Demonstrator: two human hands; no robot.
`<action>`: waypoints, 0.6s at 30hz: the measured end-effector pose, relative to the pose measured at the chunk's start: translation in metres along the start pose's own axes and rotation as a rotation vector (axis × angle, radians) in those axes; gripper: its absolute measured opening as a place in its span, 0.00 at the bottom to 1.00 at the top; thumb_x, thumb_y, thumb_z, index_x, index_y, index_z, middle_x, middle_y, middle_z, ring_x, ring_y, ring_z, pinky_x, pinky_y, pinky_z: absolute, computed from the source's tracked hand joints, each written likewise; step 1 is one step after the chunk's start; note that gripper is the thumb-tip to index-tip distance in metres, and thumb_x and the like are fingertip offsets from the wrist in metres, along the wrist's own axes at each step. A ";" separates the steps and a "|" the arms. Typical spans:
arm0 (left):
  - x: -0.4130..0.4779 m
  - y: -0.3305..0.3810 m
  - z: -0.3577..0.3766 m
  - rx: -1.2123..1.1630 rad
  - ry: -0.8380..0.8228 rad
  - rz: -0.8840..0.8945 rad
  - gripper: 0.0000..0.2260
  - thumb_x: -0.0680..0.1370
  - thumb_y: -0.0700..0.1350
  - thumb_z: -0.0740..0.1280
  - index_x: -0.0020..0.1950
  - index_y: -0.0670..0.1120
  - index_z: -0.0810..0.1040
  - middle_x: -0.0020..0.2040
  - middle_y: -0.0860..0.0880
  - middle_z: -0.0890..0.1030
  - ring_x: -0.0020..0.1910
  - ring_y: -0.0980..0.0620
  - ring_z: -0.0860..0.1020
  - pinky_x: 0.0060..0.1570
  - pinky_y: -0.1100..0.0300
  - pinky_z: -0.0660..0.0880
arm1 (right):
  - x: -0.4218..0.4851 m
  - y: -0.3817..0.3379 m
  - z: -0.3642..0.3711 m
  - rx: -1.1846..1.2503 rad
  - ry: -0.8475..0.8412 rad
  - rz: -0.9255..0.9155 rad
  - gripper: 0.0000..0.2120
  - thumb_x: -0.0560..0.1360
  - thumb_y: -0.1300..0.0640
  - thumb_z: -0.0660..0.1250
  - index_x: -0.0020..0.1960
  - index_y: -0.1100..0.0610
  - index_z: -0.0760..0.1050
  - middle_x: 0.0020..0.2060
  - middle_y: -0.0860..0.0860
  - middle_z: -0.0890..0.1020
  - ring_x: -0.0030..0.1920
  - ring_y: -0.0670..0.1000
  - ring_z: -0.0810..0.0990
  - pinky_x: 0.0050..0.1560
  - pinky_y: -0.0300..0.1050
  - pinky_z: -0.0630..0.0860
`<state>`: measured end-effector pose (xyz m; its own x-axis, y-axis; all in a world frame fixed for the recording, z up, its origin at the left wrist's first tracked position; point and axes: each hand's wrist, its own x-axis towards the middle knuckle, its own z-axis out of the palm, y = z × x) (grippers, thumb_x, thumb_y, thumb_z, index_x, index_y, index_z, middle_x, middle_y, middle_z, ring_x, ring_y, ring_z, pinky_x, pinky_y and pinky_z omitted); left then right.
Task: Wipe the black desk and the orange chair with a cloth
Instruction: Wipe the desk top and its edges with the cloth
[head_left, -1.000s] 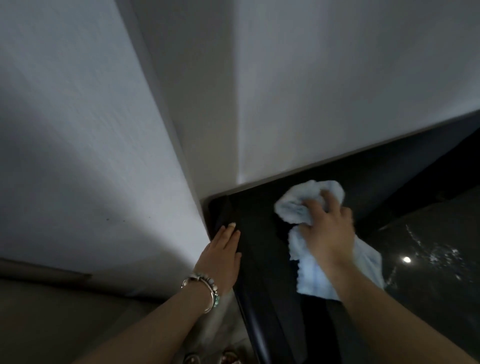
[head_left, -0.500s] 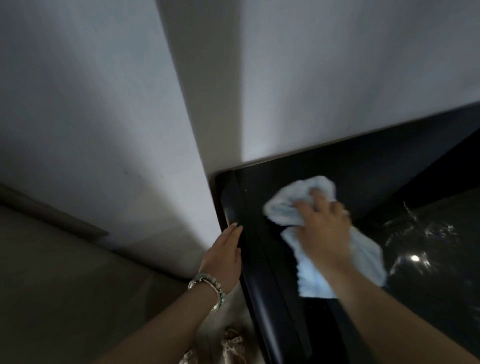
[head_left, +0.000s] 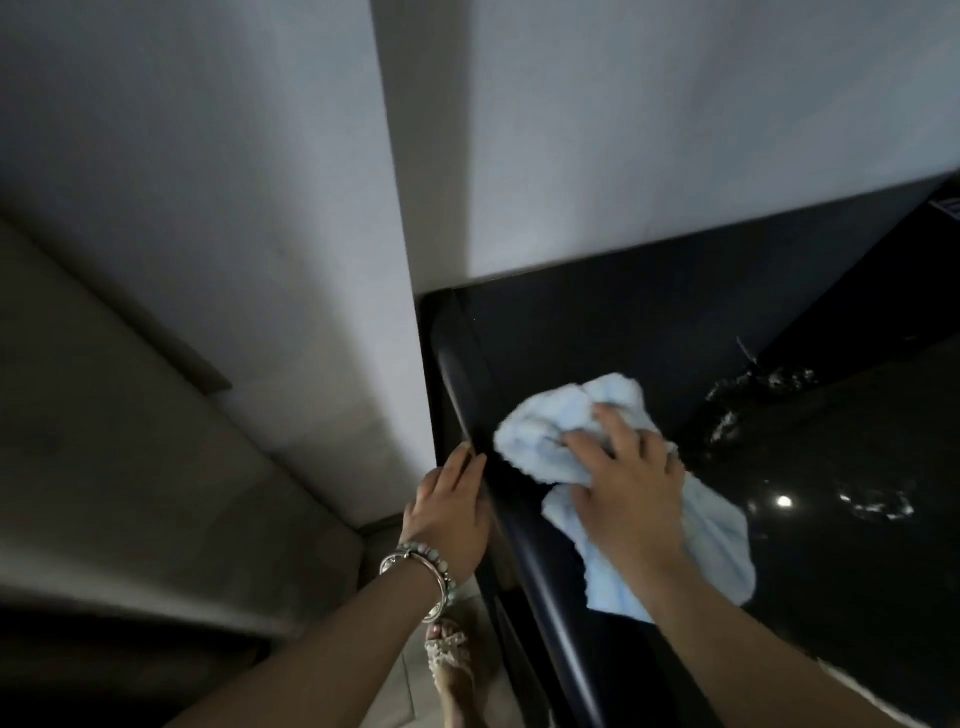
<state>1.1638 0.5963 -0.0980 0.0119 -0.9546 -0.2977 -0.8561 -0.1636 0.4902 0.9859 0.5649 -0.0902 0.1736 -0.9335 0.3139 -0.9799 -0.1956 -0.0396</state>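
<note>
Right hand (head_left: 631, 499) presses pale blue cloth (head_left: 566, 431) on black desk (head_left: 831, 545).

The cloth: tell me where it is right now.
In the head view, the light blue cloth lies on the black desk near its left edge, under the right hand, just right of the left hand.
</note>
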 end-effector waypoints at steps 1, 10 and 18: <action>-0.010 -0.001 0.004 -0.046 0.006 -0.016 0.24 0.81 0.47 0.54 0.76 0.54 0.52 0.77 0.58 0.48 0.74 0.51 0.53 0.71 0.52 0.58 | -0.020 -0.011 -0.001 0.008 -0.061 -0.064 0.27 0.56 0.52 0.79 0.54 0.47 0.79 0.65 0.53 0.75 0.52 0.64 0.77 0.49 0.66 0.74; -0.095 -0.004 0.033 -0.152 -0.008 -0.075 0.25 0.80 0.47 0.55 0.76 0.55 0.52 0.77 0.57 0.50 0.75 0.49 0.52 0.72 0.49 0.57 | -0.072 0.073 -0.018 -0.054 -0.174 0.212 0.20 0.71 0.55 0.71 0.62 0.49 0.75 0.72 0.51 0.63 0.62 0.64 0.67 0.60 0.63 0.68; -0.124 0.029 0.069 -0.254 0.068 -0.098 0.20 0.80 0.45 0.55 0.72 0.49 0.63 0.74 0.51 0.61 0.72 0.45 0.60 0.70 0.51 0.60 | -0.151 0.004 -0.023 0.099 -0.031 -0.254 0.28 0.52 0.51 0.80 0.52 0.46 0.78 0.63 0.50 0.75 0.53 0.58 0.73 0.43 0.57 0.75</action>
<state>1.1021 0.7274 -0.1038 0.1302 -0.9443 -0.3023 -0.6925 -0.3048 0.6539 0.9537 0.7124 -0.1160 0.4168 -0.8593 0.2964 -0.8905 -0.4515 -0.0568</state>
